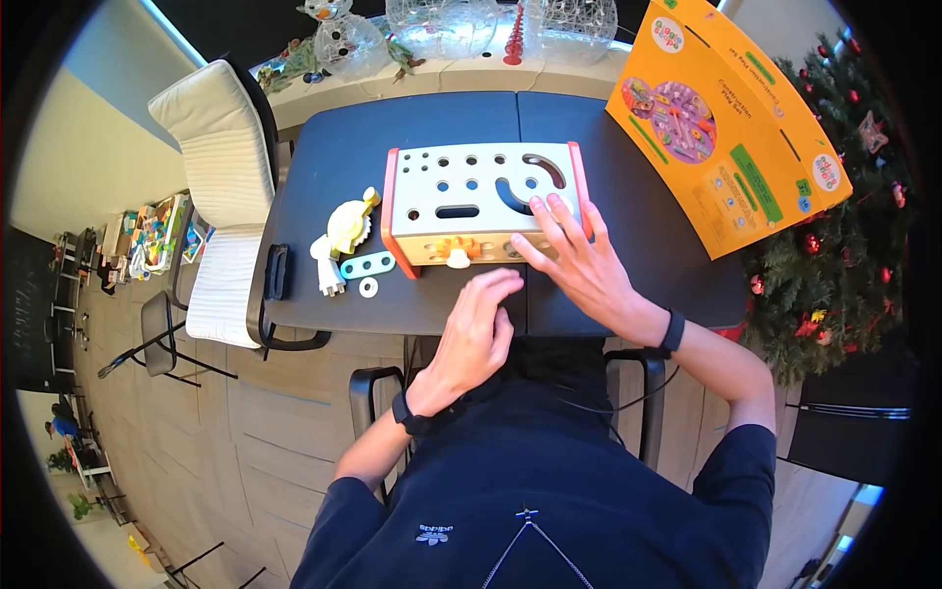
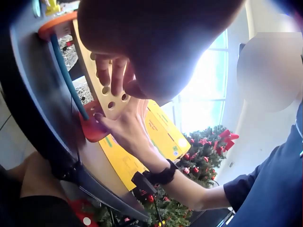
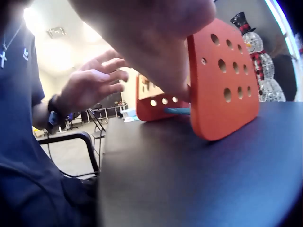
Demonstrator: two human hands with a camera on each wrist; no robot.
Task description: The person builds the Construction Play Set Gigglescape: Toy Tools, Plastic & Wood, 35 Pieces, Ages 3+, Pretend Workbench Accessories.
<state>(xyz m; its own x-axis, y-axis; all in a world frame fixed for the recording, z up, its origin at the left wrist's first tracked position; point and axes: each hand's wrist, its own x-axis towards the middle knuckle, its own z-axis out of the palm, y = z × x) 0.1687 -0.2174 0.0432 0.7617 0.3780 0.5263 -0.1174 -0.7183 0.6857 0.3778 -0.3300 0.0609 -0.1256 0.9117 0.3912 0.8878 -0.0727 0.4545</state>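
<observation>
The toy box [image 1: 486, 200] stands on the bench [image 1: 334, 137], twelve o'clock from the person. Left hand [image 1: 469, 334] hangs relaxed, seemingly empty; right hand [image 1: 586, 270] spreads over its five-o'clock corner. Looks rigid, lightish: best held by both red ends [image 3: 225, 80].

Decorated Christmas tree [image 1: 832, 285] right, white padded chair [image 1: 228, 157] left

A room decorated for Christmas: trimmed tree [image 1: 844, 260], snowman [image 1: 350, 45].
</observation>
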